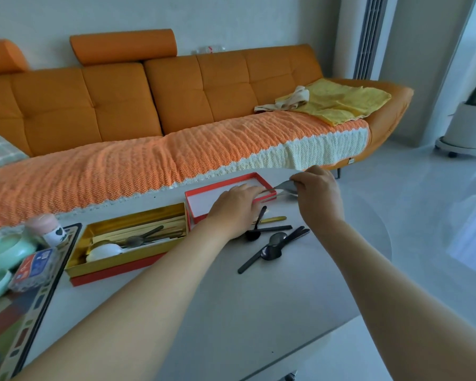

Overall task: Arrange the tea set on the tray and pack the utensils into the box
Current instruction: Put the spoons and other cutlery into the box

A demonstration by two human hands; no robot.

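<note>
A gold-lined red box on the white table holds a white spoon, a dark spoon and gold chopsticks. Its red lid lies to the right, white inside facing up. My left hand rests on the lid's near edge, fingers reaching toward a silver spoon. My right hand pinches that spoon by its bowl, just past the lid's right end. Several black spoons and a gold stick lie loose on the table in front of the lid. Mint-green tea bowls sit on a patterned tray at left.
An orange sofa with a knitted cover runs close behind the table. A pink-topped jar and a small packet stand on the tray. The white table has a curved right edge, with pale floor beyond.
</note>
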